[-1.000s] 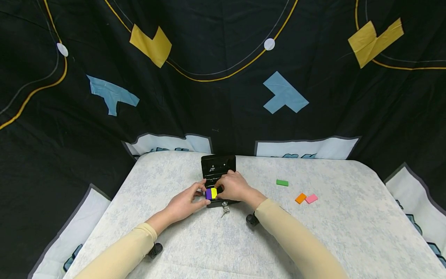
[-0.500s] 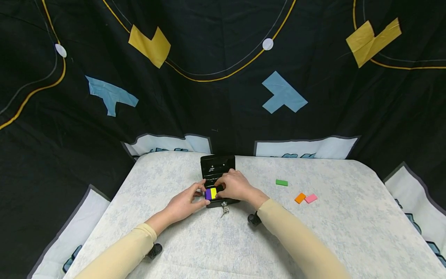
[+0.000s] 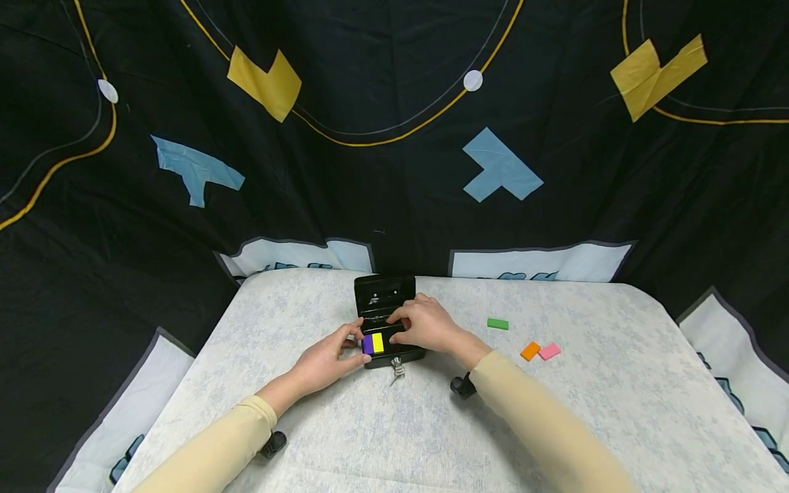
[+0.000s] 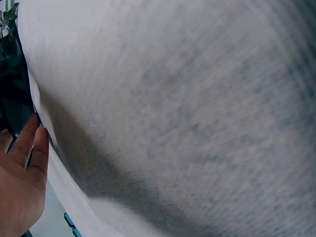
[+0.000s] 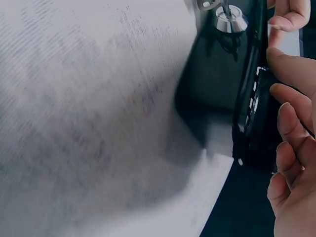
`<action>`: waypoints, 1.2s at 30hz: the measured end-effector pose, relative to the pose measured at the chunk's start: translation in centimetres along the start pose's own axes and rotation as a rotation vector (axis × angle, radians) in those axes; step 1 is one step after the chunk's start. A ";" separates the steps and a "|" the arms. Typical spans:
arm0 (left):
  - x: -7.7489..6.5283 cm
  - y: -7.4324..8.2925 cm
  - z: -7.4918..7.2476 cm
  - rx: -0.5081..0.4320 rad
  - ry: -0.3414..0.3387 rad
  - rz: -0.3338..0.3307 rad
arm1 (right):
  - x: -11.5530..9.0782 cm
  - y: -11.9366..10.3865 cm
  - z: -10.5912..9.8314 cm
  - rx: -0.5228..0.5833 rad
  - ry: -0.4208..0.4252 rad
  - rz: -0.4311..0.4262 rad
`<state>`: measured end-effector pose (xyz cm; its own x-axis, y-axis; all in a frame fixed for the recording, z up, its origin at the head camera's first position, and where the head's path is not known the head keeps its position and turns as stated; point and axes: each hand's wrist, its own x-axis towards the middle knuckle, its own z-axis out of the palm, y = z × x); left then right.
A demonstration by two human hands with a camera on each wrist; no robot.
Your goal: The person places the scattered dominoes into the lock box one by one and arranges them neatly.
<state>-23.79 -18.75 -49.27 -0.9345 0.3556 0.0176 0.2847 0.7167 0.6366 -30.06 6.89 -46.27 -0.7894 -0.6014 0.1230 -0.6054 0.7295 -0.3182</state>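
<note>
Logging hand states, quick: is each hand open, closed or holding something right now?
Left hand: open, loosely spread at the left side of the glossy black rectangular box.
Right hand: open over the box's right part, holding nothing.

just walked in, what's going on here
A person's left hand holds the left end of an open black box. A purple block and a yellow block lie side by side inside it. The right hand is over the box's right part, nothing visible in its grip. A green block, an orange block and a pink block lie outside, to the right.
</note>
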 end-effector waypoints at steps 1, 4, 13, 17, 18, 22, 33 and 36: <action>0.0 0.0 0.0 0.001 0.000 -0.001 | -0.2 0.1 -0.2 0.005 0.006 0.001; 0.0 0.0 0.0 -0.004 -0.007 -0.003 | -0.8 0.4 -0.8 0.025 0.021 0.007; 0.0 -0.1 0.1 -0.006 -0.002 0.001 | -3.0 1.9 -2.1 0.056 0.038 0.047; 0.0 -0.1 0.1 -0.004 -0.001 0.004 | -4.3 2.9 -2.6 0.064 0.049 0.057; 0.0 -0.1 0.0 -0.003 -0.002 0.005 | -4.6 3.1 -2.7 0.064 0.054 0.060; 0.1 0.0 0.0 -0.003 -0.002 0.011 | -6.0 4.4 -3.2 0.066 0.086 0.074; 0.0 0.0 0.0 -0.017 -0.007 0.004 | -10.3 8.2 -4.8 0.147 0.132 0.197; 0.0 0.0 0.0 -0.022 -0.007 0.000 | -11.6 9.2 -4.9 0.150 0.151 0.232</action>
<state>-23.74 -18.77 -49.21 -0.9329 0.3600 0.0121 0.2800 0.7036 0.6531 -26.98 22.18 -45.99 -0.9176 -0.3616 0.1652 -0.3947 0.7786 -0.4879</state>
